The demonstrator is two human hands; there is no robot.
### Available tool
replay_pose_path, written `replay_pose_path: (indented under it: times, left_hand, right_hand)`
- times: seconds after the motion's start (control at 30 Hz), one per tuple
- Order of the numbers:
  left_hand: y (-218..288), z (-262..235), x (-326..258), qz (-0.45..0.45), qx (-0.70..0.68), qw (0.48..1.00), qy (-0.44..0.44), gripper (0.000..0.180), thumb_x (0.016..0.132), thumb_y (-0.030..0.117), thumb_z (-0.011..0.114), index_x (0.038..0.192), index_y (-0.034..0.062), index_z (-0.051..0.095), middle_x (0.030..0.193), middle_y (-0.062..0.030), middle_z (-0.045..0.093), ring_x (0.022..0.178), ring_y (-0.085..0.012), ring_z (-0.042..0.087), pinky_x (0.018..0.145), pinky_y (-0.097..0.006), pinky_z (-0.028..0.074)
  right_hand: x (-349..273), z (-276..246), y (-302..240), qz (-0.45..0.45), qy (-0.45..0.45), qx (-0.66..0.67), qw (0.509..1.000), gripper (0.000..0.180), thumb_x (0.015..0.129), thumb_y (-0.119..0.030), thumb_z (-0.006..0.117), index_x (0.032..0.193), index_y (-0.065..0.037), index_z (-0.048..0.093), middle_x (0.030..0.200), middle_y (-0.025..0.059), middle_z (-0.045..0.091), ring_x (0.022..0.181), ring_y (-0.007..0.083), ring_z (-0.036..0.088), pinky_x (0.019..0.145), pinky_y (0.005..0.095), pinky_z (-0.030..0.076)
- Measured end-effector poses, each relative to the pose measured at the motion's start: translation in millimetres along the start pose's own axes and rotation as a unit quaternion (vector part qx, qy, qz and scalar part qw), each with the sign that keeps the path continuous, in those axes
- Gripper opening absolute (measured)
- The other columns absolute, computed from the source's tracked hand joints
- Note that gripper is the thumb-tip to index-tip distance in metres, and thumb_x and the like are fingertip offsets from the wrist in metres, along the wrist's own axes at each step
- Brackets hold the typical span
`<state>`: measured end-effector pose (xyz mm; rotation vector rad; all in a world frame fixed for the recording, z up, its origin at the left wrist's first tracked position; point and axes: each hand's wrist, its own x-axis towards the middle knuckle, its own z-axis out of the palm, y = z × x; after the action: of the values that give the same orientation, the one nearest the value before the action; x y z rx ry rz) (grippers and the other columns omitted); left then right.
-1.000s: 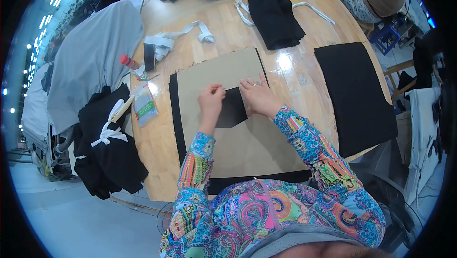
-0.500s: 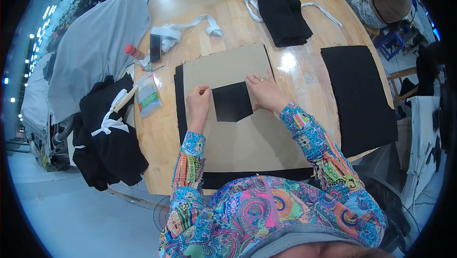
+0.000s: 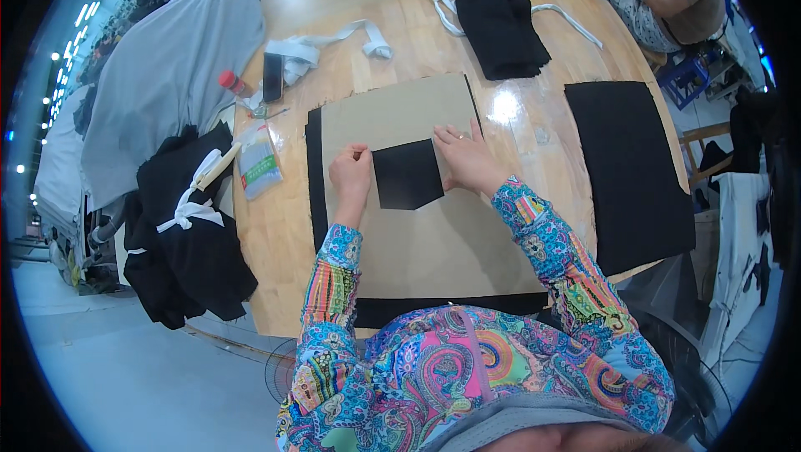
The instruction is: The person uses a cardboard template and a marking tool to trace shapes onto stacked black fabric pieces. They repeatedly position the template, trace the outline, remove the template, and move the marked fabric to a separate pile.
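Observation:
A beige card-like sheet lies flat over black fabric, which shows along its left, right and near edges. In the sheet's middle is a black pocket-shaped area with a pointed lower edge; I cannot tell whether it is a cut-out or a piece on top. My left hand is closed in a pinch at that area's upper left corner, and whatever its fingertips hold is hidden. With fingers stretched out, my right hand presses flat on the sheet along the area's right side.
Folded black fabric lies at right, another black bundle at the back. A phone, white strips, a red-capped bottle and a plastic packet are at left. Tied black cloth hangs there. A person sits back right.
My hands hold nearly the same places on the sheet. The view has shifted slightly. The person at the back right has moved an arm, and a dark item now shows by it.

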<state>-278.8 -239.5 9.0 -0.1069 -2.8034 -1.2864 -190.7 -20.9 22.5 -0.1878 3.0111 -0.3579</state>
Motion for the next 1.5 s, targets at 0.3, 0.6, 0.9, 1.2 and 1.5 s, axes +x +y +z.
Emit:
replay_pose_path:
  times: [0.3,0.6,0.9,1.2,1.5]
  left_hand:
    - [-4.2,-2.1,0.0,-0.02,-0.025,0.999,-0.003,0.017,0.081,0.018,0.063,0.089,0.0033,0.069,0.079,-0.0126,0.07,0.073,-0.0228,0.068,0.068,-0.033,0.051]
    - [-2.8,2.6,-1.4,0.012,-0.001,1.0,0.008,0.017,0.081,0.018,0.063,0.088,0.0037,0.069,0.08,-0.0129,0.07,0.073,-0.0238,0.068,0.069,-0.034,0.051]
    - [0.9,-3.5,-4.7,0.01,0.006,1.0,0.02,0.016,0.081,0.017,0.063,0.089,0.0045,0.069,0.08,-0.0127,0.07,0.073,-0.024,0.068,0.068,-0.034,0.051]
    - [-2.2,-2.5,-7.5,0.03,0.037,0.999,0.001,0.016,0.081,0.018,0.062,0.089,0.0054,0.069,0.08,-0.0131,0.069,0.074,-0.0266,0.067,0.069,-0.036,0.051]
    - [-8.5,-28.7,-64.3,0.047,0.073,0.994,-0.071,0.017,0.082,0.014,0.061,0.091,0.0016,0.067,0.076,-0.0109,0.069,0.069,-0.0183,0.066,0.064,-0.03,0.05]
  right_hand:
    - [-0.1,-2.1,-1.9,-0.003,0.003,-0.003,1.0,0.093,0.052,-0.03,0.087,0.131,-0.002,0.047,0.141,0.0083,0.042,0.133,0.0254,0.037,0.111,0.0592,0.01]
    - [0.4,-1.2,-1.6,-0.002,-0.005,0.005,1.0,0.093,0.053,-0.028,0.087,0.132,-0.002,0.045,0.142,0.0087,0.041,0.134,0.0255,0.035,0.112,0.0589,0.01]
    - [-0.2,-2.8,-2.3,0.001,-0.005,0.0,1.0,0.094,0.053,-0.029,0.087,0.133,-0.002,0.044,0.142,0.0083,0.041,0.134,0.0251,0.036,0.112,0.0586,0.01]
    - [0.5,-0.9,-2.2,-0.001,-0.001,0.003,1.0,0.094,0.053,-0.029,0.087,0.132,-0.002,0.044,0.142,0.0083,0.041,0.133,0.025,0.036,0.111,0.059,0.01]
    - [-0.7,-3.4,-2.4,0.002,-0.002,0.002,1.0,0.094,0.052,-0.029,0.087,0.132,-0.002,0.044,0.142,0.0085,0.041,0.133,0.0252,0.037,0.111,0.0586,0.011]
